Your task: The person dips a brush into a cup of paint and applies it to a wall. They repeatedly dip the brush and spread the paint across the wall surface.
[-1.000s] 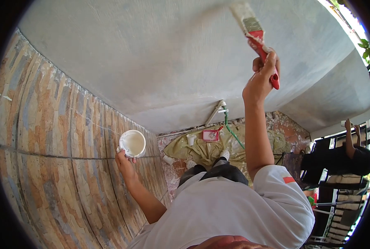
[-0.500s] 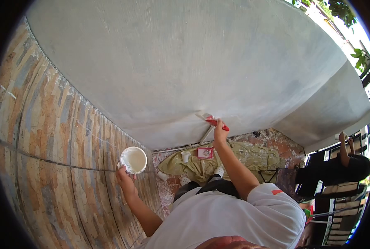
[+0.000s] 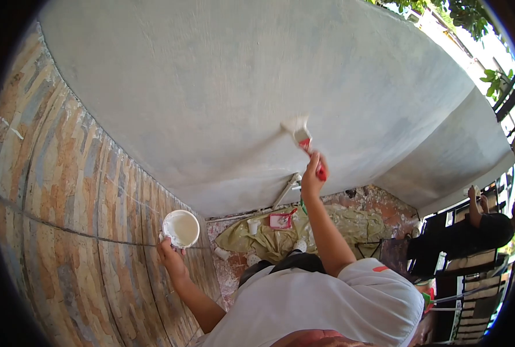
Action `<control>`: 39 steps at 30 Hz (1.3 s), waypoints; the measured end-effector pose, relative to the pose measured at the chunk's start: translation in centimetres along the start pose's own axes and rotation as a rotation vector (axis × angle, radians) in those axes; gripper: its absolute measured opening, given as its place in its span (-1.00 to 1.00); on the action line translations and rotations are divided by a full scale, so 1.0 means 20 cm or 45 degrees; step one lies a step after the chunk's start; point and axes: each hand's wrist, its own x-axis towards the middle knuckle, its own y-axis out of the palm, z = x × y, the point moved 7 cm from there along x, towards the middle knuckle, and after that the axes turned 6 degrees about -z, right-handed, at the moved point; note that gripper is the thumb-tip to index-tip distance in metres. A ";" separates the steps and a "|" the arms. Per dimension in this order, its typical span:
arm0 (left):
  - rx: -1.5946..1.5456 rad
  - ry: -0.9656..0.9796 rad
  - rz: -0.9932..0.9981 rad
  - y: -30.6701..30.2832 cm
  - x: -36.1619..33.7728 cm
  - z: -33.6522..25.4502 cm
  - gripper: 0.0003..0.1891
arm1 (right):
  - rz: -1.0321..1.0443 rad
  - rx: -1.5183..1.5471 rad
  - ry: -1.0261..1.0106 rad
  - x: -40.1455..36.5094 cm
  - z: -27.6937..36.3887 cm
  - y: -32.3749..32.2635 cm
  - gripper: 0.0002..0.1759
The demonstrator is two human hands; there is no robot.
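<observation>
My right hand is closed around the red handle of a paintbrush. Its pale bristles are fanned out against the grey wall, pointing up. At the left, my left hand grips a white bucket by its side and rim. White paint coats part of the bucket's inside, and its mouth faces the camera. Below the brush, a white pipe with a tap-like fitting sticks out near the foot of the wall.
Striped stone cladding covers the left wall. On the floor, an olive drop cloth bears a red-rimmed paint tray and a white cup. Another person in dark clothes stands at the right beside dark railings.
My right hand has moved the paintbrush up the wall, and its bristles now fan out. The pipe fitting shows more fully. My left hand still holds the bucket in nearly the same place.
</observation>
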 end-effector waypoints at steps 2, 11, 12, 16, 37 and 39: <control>-0.023 0.023 0.056 -0.01 0.03 0.02 -0.73 | -0.071 -0.058 0.381 -0.21 -0.38 -0.13 -0.66; 0.063 0.034 0.052 -0.03 0.03 -0.03 -0.72 | 0.283 0.486 0.510 0.00 0.56 0.35 -0.74; 0.017 0.075 0.090 -0.03 0.04 -0.03 -0.72 | 0.336 0.593 0.360 0.04 0.74 0.38 -0.75; 0.008 0.057 0.063 -0.03 0.02 -0.04 -0.75 | 0.313 0.703 0.081 0.09 0.95 0.44 -0.72; -0.134 -0.026 0.053 -0.04 0.05 -0.05 -0.66 | 0.185 0.696 -0.099 0.25 1.10 0.16 -0.72; -0.145 0.019 0.087 0.02 0.02 -0.16 -0.70 | 0.420 0.620 0.078 0.16 0.97 0.18 -0.72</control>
